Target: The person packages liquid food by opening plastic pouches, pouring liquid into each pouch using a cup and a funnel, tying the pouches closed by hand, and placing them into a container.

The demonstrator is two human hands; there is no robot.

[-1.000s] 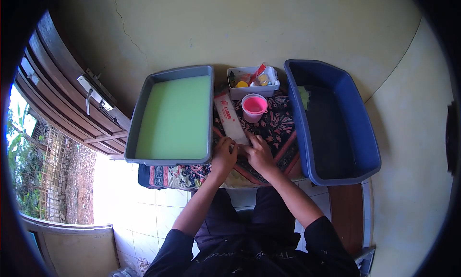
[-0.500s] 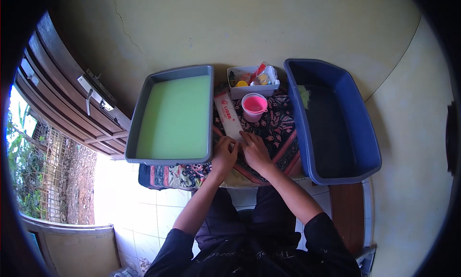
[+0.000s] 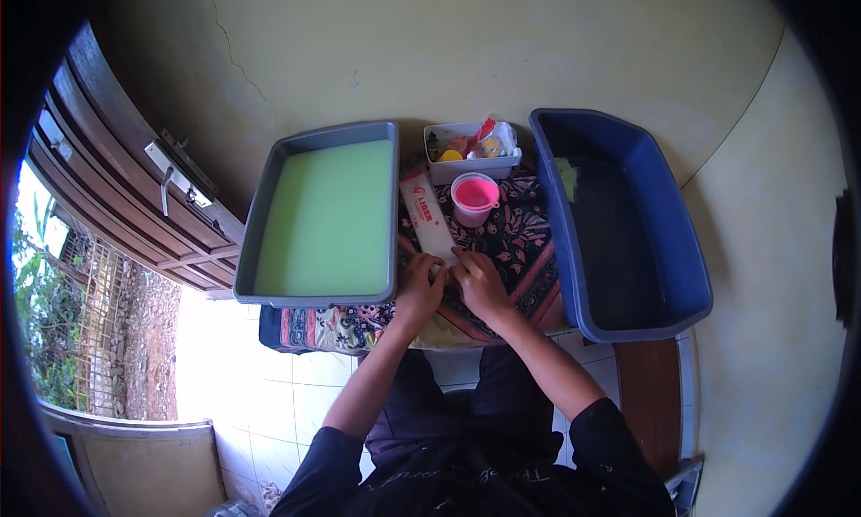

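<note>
A long white packet with red "LIGER" lettering lies on the dark patterned cloth, its near end between my hands. My left hand is closed at the packet's lower left corner, fingers curled. On the lower right edge, my right hand has its bent fingers closed on the packet. A pink cup stands beyond my right hand. To the left is a grey tray of pale green liquid.
A dark blue basin with a pale green scrap inside stands at the right. Behind the cup sits a small white box of bottles and packets. A wooden door stands at the left.
My right hand has shifted slightly up and left along the packet, its fingers moving from the end to the right edge. My left hand has barely moved.
</note>
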